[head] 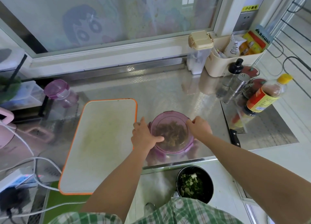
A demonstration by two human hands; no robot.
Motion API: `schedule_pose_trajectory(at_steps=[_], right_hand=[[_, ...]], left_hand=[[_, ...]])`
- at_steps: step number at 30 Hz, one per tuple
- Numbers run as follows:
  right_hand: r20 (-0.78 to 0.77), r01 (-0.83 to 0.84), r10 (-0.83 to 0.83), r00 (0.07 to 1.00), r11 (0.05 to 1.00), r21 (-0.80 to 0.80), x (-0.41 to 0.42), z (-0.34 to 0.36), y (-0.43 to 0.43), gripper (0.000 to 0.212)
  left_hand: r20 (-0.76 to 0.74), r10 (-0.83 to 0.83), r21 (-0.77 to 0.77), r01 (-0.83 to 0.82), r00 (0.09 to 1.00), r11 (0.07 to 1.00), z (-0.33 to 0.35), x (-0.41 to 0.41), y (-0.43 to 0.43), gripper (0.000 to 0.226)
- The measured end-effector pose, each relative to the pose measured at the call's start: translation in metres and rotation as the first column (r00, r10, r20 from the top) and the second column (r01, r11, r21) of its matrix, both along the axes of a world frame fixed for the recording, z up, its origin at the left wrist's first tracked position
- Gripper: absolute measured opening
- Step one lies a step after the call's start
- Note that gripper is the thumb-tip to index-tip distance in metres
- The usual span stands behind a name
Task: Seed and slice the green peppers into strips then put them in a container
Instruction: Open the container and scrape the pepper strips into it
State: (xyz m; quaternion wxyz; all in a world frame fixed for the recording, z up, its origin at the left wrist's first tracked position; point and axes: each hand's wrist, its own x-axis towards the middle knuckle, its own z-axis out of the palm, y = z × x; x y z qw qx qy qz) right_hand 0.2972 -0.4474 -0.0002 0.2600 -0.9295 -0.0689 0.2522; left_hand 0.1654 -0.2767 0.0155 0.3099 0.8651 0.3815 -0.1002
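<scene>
A round clear container with a purple lid (170, 123) stands on the steel counter, right of the cutting board (101, 139). Dark green pepper strips (171, 133) show through the lid. My left hand (144, 136) lies on the lid's left side, with its fingers spread flat across the top and its thumb pointing away. My right hand (200, 127) is at the lid's right edge, fingers curled down over the rim. The white, orange-rimmed cutting board is bare apart from green stains.
A black-handled knife (235, 138) lies to the right of the container. A black bin (208, 178) with green scraps stands below the counter edge. Sauce bottles (262, 97) and shakers crowd the back right. A second purple-lidded jar (58, 91) sits at the back left, with cables (35, 166) at the left.
</scene>
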Motion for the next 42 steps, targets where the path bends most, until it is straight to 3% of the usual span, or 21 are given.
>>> schedule_pose_trajectory(at_steps=[2,4,7,9,11,15,22,24,28,30,33,36,39,42], right_hand=[[-0.040,-0.014,0.010,0.999,0.997,-0.082,-0.003,-0.003,-0.011,0.050],[-0.014,-0.029,0.028,1.000,0.998,-0.056,-0.008,-0.003,-0.012,0.053],[0.039,-0.175,0.172,0.984,0.979,0.102,-0.017,0.001,-0.002,0.077],[0.036,-0.261,0.258,0.965,0.961,0.096,-0.023,-0.001,0.004,0.091],[0.018,-0.238,0.238,0.971,0.965,0.105,-0.025,-0.006,0.005,0.095],[-0.025,-0.202,0.209,0.978,0.965,0.168,-0.025,-0.009,0.005,0.096],[0.018,-0.175,0.174,0.985,0.973,0.151,-0.027,-0.003,0.005,0.087],[0.053,-0.135,0.129,0.990,0.982,0.133,-0.032,-0.001,0.005,0.081],[0.105,-0.002,-0.005,0.994,0.998,0.059,-0.051,-0.001,0.001,0.069],[0.096,0.023,-0.028,0.995,0.998,0.050,-0.053,0.000,-0.001,0.071],[0.053,0.028,-0.031,0.998,0.998,0.061,-0.051,0.000,-0.002,0.075],[-0.063,0.044,-0.038,0.997,0.995,0.090,-0.048,-0.005,-0.001,0.080],[-0.219,0.138,-0.097,0.971,0.973,0.184,-0.050,-0.007,-0.001,0.076],[-0.275,0.214,-0.158,0.948,0.958,0.189,-0.048,-0.006,-0.003,0.077]], left_hand=[[0.122,-0.026,-0.063,0.033,0.992,0.997,-0.004,-0.001,-0.001,0.088],[0.156,-0.020,-0.108,0.037,0.988,0.993,-0.005,0.002,-0.004,0.076],[0.158,0.049,-0.193,-0.017,0.986,0.981,-0.003,0.012,-0.011,0.091],[0.102,0.060,-0.196,-0.039,0.993,0.980,-0.006,0.016,-0.013,0.102],[0.049,0.081,-0.217,-0.069,0.995,0.974,-0.010,0.019,-0.011,0.107],[0.037,0.112,-0.168,-0.104,0.993,0.980,-0.035,0.022,0.002,0.120],[-0.011,0.094,-0.095,-0.094,0.996,0.991,-0.005,0.014,-0.012,0.110],[-0.015,0.188,-0.066,-0.188,0.982,0.980,-0.004,0.009,-0.017,0.115],[0.029,0.395,-0.182,-0.384,0.918,0.905,-0.015,0.007,-0.029,0.092],[0.020,0.414,-0.187,-0.404,0.910,0.896,-0.015,0.008,-0.039,0.089],[0.035,0.420,-0.172,-0.408,0.907,0.897,-0.014,0.008,-0.048,0.080],[0.056,0.455,-0.275,-0.424,0.889,0.863,-0.019,0.007,-0.045,0.067],[0.095,0.475,-0.325,-0.424,0.875,0.846,-0.025,0.001,-0.039,0.054],[0.119,0.470,-0.322,-0.413,0.875,0.852,-0.029,-0.002,-0.037,0.052]])
